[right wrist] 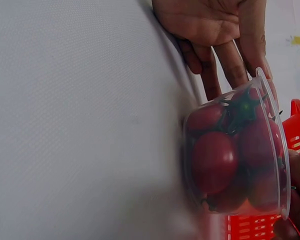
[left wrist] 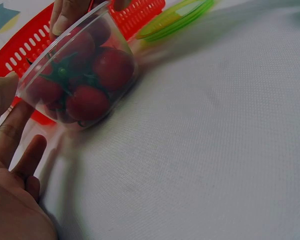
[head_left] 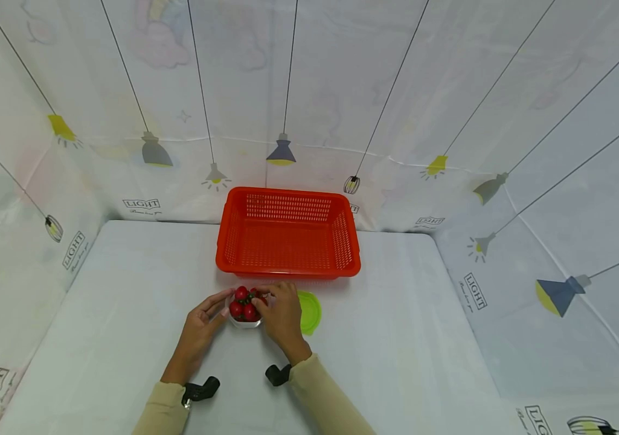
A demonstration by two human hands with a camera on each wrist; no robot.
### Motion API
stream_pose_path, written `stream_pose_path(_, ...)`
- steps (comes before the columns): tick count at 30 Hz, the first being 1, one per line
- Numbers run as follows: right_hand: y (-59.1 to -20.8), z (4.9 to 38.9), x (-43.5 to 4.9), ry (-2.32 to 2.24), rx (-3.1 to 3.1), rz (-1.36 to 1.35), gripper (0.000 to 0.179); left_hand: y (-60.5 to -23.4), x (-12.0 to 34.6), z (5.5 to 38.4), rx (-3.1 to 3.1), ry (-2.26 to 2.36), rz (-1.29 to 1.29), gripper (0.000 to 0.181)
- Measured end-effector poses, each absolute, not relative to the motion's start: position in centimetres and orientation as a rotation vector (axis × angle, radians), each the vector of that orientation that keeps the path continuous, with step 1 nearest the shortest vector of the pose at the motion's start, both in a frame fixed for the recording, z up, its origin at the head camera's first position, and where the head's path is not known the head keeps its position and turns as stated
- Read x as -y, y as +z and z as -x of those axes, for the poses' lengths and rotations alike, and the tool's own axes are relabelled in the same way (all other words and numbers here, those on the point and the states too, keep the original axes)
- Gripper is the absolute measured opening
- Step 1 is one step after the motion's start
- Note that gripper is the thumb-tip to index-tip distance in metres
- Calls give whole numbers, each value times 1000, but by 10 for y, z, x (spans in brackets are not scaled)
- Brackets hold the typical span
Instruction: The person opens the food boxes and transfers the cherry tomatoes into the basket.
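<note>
A clear plastic container [head_left: 245, 324] filled with small red tomatoes [head_left: 237, 310] with green stems stands on the white table in front of the basket. My left hand [head_left: 203, 321] holds the container's left side, its thumb and fingers at the rim. In the right wrist view, the lower fingers of the left hand [right wrist: 207, 25] spread behind the clear wall. From the right, my right hand [head_left: 285, 314] reaches over the rim, thumb and fingertips pinching a tomato at the top of the pile. That tomato is mostly hidden by the fingers.
A red perforated plastic basket [head_left: 287, 272] sits just beyond the container, near the back wall. Beside the right hand lies a bright green lid [head_left: 311, 313], partly covered by it. A printed sheet with hanging lamps [head_left: 282, 151] lines the walls.
</note>
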State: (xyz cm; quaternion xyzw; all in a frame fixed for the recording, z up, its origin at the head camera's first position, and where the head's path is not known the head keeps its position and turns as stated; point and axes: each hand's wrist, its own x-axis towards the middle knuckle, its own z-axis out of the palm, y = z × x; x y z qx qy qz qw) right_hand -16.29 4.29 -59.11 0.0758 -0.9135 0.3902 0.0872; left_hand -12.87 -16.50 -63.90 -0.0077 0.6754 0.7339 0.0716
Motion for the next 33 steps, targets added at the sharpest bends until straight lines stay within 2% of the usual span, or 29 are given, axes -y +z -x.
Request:
stream_pose_path(12, -591, 166, -39, 1189, 2659, -205, 6, -641, 163, 128, -2021, 2221, 21, 50)
stream_pose_path(33, -568, 161, -46, 1467, 2533, -214, 5, -637, 163, 128, -2030, 2224, 25, 50)
